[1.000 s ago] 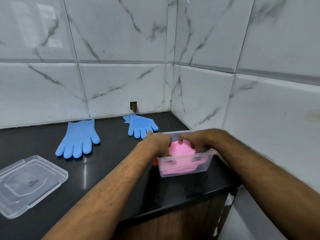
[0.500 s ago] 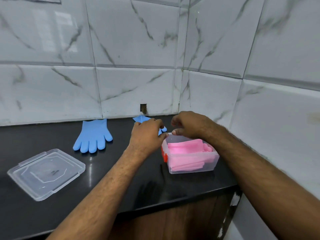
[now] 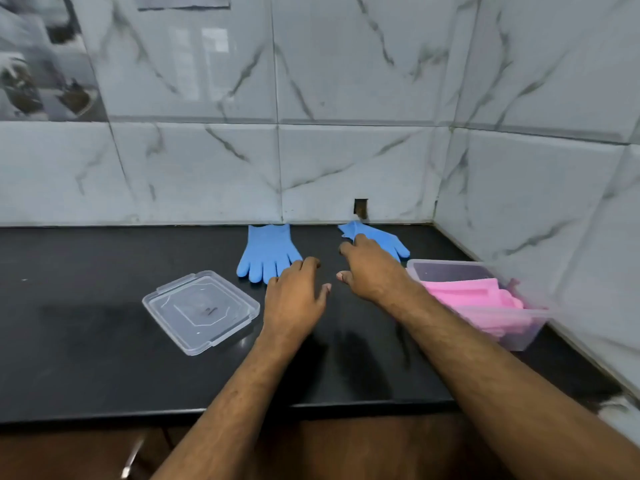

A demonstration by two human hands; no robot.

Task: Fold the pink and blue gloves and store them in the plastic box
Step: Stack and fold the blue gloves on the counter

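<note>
Surroundings: we see a black counter (image 3: 104, 358) set in a corner of marbled white wall tiles (image 3: 346, 168), with a small dark hole (image 3: 361, 206) in the back wall at 12 o'clock.
Lid: a clear lid (image 3: 201, 311) lies flat at 9 o'clock from our left hand, just beside it, apart from the box.
In the way: our right hand (image 3: 370, 271) covers the near part of the right blue glove (image 3: 379, 237).
Plastic box: the clear plastic box (image 3: 519, 337) sits open at 3 o'clock against the side wall.
Pink gloves: folded pink gloves (image 3: 471, 294) lie inside the box.
Left blue glove: the left blue glove (image 3: 268, 252) lies flat at 12 o'clock, fingers towards us, cuff at the wall.
Left hand: our left hand (image 3: 294, 299) has loosely spread fingers, holding nothing, with fingertips at the glove's fingertips.
Right hand: fingers are spread and holding nothing; we cannot tell whether they touch the glove.
</note>
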